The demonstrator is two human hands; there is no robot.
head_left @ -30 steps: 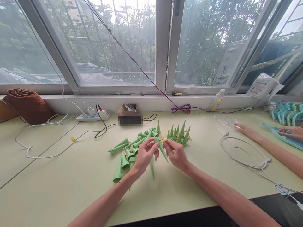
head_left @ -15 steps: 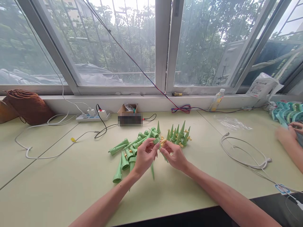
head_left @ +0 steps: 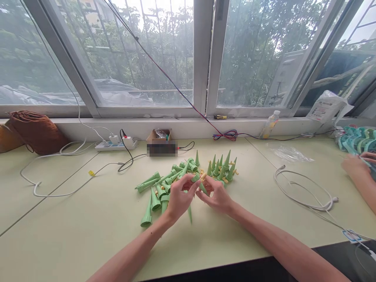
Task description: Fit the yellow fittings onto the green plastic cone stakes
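A green plastic watering spike (head_left: pixel 202 188) with a small yellow valve (head_left: pixel 203 177) at its side is held between both hands above the table. My left hand (head_left: pixel 180 197) pinches its wide capped end. My right hand (head_left: pixel 219 197) has its fingers closed at the valve and the tapered part, the thumb under the spike. Left of the hands lies a loose pile of green spikes (head_left: pixel 155 203), partly hidden by my left hand. Beyond my right hand stands a group of spikes (head_left: pixel 222 172), points up, with yellow valves fitted.
At the back are a power strip (head_left: pixel 116 145), a small cardboard box (head_left: pixel 160 135), bundled red-blue wire (head_left: pixel 229 135) and a bottle (head_left: pixel 269 124). White cable (head_left: pixel 305 201) and clear plastic (head_left: pixel 289 152) lie to the right. Another person's hand (head_left: pixel 355 164) works beside teal parts (head_left: pixel 357 139).
My right thumb has shifted down along the spike, so more of the tapered part shows. My left hand keeps its hold, and the pile and standing group look the same.
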